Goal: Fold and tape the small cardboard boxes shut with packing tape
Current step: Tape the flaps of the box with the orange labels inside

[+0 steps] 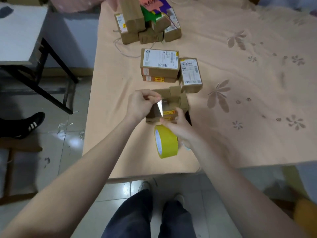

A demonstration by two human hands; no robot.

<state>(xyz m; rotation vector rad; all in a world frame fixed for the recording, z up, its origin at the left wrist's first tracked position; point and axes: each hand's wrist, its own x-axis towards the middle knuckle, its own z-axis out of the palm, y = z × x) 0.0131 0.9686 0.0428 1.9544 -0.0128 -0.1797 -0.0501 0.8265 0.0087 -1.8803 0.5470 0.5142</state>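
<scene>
Head view: near the tabletop's [240, 103] front edge, the left hand [139, 104] pinches the pulled-out tape strip [159, 107] over the open cardboard box [173, 107] — the right hand [178, 126] grips the yellow tape roll [165, 143]. Labelled boxes [160, 66] lie just behind.

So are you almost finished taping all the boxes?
Not yet. Two labelled boxes stacked mid-table look closed, with another beside them. In hand: the left hand pinches a strip of tape pulled from the yellow roll held by the right hand. The open box still needs shutting. The far pile is unclear.
</scene>
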